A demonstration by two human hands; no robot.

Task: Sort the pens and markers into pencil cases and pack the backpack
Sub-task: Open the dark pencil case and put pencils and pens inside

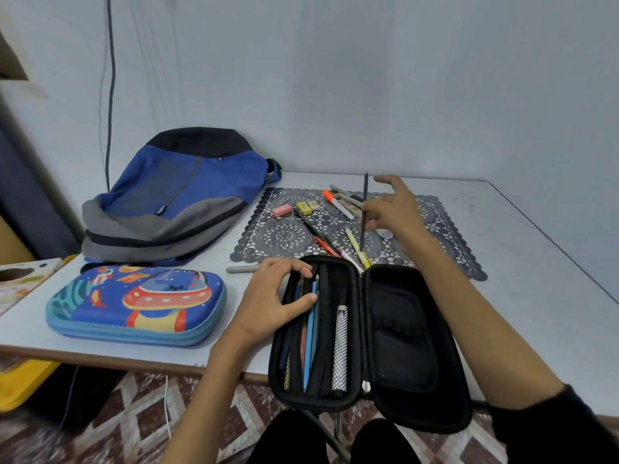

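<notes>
An open black pencil case lies at the table's front edge with several pens and pencils under its left-half bands. My left hand grips the case's left rim, thumb over the pens. My right hand hovers above the lace mat and pinches a thin dark pencil held nearly upright. Loose pens and markers lie scattered on the mat. A closed blue space-print pencil case sits to the left. The blue and grey backpack leans at the back left.
A pink eraser and yellow eraser lie on the mat. A grey marker rests on the table beside the mat. A box sits at the left edge. A wall stands close behind the white table.
</notes>
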